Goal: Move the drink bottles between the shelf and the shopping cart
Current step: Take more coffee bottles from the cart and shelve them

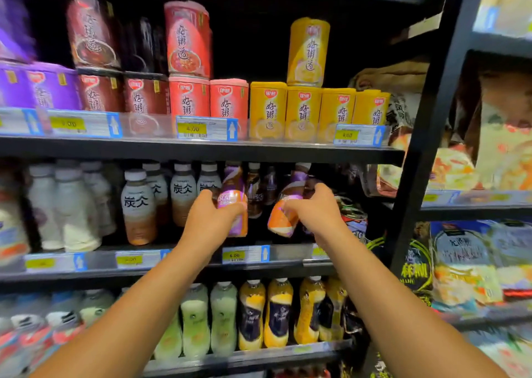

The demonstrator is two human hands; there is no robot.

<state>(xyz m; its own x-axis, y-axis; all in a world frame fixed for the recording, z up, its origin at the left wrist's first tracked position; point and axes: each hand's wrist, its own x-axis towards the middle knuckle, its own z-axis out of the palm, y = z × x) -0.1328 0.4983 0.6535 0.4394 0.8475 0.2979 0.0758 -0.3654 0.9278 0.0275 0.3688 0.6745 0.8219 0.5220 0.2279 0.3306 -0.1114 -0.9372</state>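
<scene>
Each hand's grip, left hand point(211, 215) and right hand point(313, 208), wraps a purple-orange bottle point(234, 205) mid-frame; better keep the tilted right bottle point(283, 213) clear of neighbours.

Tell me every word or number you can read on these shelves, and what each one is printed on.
"4.00": yellow price tag under the red cans.
"4.00": price tag under the yellow cans.
"6.00": price tag on the middle shelf's edge.
"炭仌": white-capped bottles.
"好粥道": tall yellow can.
Partly hidden "SCAF": bottle held by the left hand.
The bottle in the right hand and the other tags are too blurred.
</scene>
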